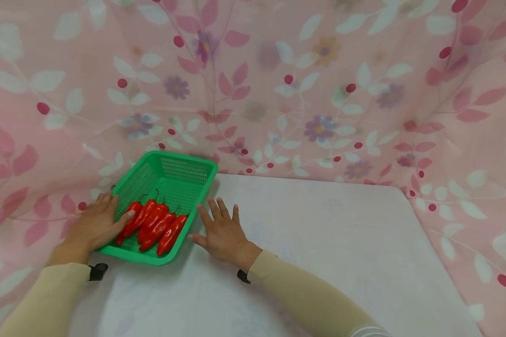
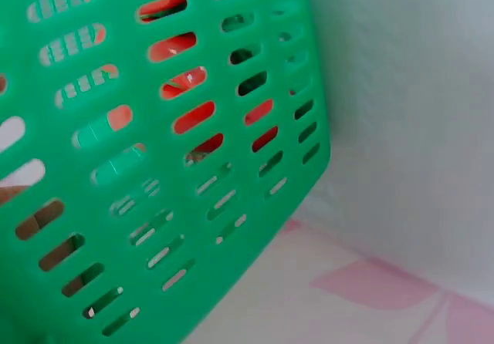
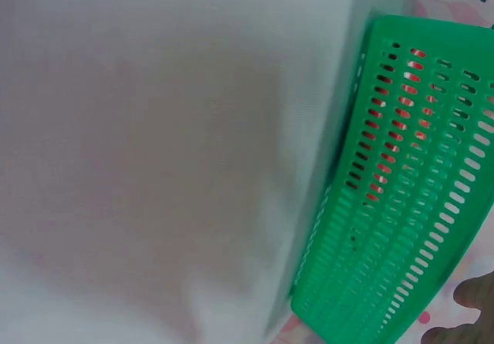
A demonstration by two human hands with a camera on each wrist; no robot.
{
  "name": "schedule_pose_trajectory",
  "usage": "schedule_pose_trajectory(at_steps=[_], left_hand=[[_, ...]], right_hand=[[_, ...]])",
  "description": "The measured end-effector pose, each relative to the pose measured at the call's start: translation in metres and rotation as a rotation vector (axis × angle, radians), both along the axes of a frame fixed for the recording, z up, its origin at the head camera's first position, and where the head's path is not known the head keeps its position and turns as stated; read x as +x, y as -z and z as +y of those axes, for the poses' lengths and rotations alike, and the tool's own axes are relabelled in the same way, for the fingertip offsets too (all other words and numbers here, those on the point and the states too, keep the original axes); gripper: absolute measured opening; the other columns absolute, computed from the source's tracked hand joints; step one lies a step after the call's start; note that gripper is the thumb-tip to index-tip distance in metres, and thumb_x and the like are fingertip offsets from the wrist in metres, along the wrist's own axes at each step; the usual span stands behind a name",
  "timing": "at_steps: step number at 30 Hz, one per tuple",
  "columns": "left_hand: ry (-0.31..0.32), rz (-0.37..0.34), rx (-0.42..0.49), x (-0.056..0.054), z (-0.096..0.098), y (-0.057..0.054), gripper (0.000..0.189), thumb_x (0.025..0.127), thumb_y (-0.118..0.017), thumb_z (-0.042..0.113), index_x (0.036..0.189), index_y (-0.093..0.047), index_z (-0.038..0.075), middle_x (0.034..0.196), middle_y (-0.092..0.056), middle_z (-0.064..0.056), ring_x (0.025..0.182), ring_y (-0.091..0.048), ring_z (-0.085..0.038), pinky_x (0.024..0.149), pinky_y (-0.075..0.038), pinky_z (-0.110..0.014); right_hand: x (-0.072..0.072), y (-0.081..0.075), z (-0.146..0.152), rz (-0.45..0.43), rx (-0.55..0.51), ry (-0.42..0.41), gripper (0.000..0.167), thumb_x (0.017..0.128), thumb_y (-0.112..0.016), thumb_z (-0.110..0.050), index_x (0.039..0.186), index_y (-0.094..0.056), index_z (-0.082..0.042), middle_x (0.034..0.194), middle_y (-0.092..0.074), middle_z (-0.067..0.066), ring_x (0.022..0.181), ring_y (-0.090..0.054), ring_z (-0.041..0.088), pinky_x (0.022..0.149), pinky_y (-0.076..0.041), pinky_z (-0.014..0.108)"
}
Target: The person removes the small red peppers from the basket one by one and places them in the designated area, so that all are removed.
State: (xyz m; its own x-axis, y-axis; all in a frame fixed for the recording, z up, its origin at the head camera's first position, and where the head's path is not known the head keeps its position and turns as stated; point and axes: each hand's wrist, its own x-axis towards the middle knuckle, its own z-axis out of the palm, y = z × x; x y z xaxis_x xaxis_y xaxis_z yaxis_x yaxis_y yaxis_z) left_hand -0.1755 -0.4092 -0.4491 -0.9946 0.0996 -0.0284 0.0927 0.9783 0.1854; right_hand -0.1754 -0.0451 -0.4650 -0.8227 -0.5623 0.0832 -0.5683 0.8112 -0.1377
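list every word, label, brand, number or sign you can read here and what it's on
None readable: no lettering shows on the green basket, red peppers or white table.
The pink cloth shows only leaves, berries and flowers.
Small dark wrist pieces: too small to tell.

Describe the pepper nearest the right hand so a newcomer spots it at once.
On the white table, at the left, sits a green basket. Red peppers lie side by side in its near half. Yours is the rightmost pepper, with none between it and the wall beside the right hand.
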Motion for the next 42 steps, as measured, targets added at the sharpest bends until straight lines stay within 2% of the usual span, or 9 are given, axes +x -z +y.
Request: schedule_pose_trajectory(at_steps=[5,13,19,24,33,37,42], left_hand=[[0.002,-0.016,0.009,0.003,0.033,0.003,0.099,0.109,-0.036,0.062,0.157,-0.017,-0.022,0.162,-0.012,-0.048,0.152,-0.012,-0.065,0.121,-0.016,-0.076],[0.004,-0.04,0.031,0.007,0.086,-0.004,0.108,0.105,-0.045,0.066,0.155,-0.014,-0.025,0.163,-0.009,-0.049,0.151,-0.012,-0.067,0.121,-0.016,-0.077],[0.067,0.003,0.042,0.013,0.127,-0.004,0.107,0.104,-0.047,0.067,0.155,-0.022,-0.024,0.165,-0.016,-0.045,0.153,-0.015,-0.064,0.123,-0.018,-0.074],[0.11,0.042,0.055,0.017,0.162,-0.004,0.098,0.105,-0.052,0.06,0.157,-0.027,-0.019,0.166,-0.023,-0.04,0.155,-0.017,-0.06,0.125,-0.017,-0.071],[0.181,0.056,0.096,0.015,0.194,-0.008,0.084,0.108,-0.054,0.046,0.16,-0.027,-0.014,0.169,-0.02,-0.035,0.157,-0.016,-0.056,0.125,-0.017,-0.071],[0.201,0.044,0.095,0.013,0.199,-0.008,0.08,0.109,-0.056,0.041,0.161,-0.026,-0.013,0.17,-0.021,-0.033,0.158,-0.017,-0.054,0.125,-0.019,-0.071],[0.241,0.016,0.118,0.008,0.21,-0.005,0.08,0.108,-0.057,0.039,0.163,-0.025,-0.01,0.172,-0.021,-0.029,0.16,-0.018,-0.05,0.125,-0.019,-0.07]], right_hand=[[-0.005,-0.002,0.007,-0.083,-0.077,0.035,0.083,0.107,-0.032,-0.069,0.171,-0.02,-0.017,0.177,-0.016,0.012,0.164,-0.012,0.036,0.126,-0.021,0.071],[-0.018,-0.002,0.033,-0.179,-0.177,0.139,0.085,0.108,-0.042,-0.06,0.17,-0.018,-0.007,0.177,-0.015,0.013,0.164,-0.011,0.035,0.126,-0.017,0.071],[-0.027,-0.005,0.074,-0.184,-0.159,0.164,0.082,0.105,-0.042,-0.048,0.168,-0.018,-0.001,0.177,-0.015,0.015,0.165,-0.011,0.035,0.126,-0.013,0.072],[-0.031,-0.01,0.112,-0.163,-0.12,0.161,0.079,0.104,-0.038,-0.043,0.168,-0.02,-0.001,0.177,-0.018,0.015,0.165,-0.012,0.035,0.126,-0.011,0.074],[-0.026,-0.019,0.169,-0.141,-0.096,0.141,0.076,0.104,-0.043,-0.037,0.166,-0.023,0.002,0.175,-0.021,0.017,0.164,-0.013,0.036,0.124,-0.01,0.077],[-0.018,-0.021,0.195,-0.127,-0.092,0.151,0.075,0.104,-0.05,-0.033,0.165,-0.026,0.002,0.174,-0.024,0.018,0.164,-0.016,0.038,0.123,-0.011,0.078],[-0.006,-0.027,0.22,-0.116,-0.086,0.154,0.074,0.104,-0.052,-0.033,0.164,-0.029,0.004,0.173,-0.028,0.02,0.162,-0.019,0.042,0.122,-0.013,0.08]])
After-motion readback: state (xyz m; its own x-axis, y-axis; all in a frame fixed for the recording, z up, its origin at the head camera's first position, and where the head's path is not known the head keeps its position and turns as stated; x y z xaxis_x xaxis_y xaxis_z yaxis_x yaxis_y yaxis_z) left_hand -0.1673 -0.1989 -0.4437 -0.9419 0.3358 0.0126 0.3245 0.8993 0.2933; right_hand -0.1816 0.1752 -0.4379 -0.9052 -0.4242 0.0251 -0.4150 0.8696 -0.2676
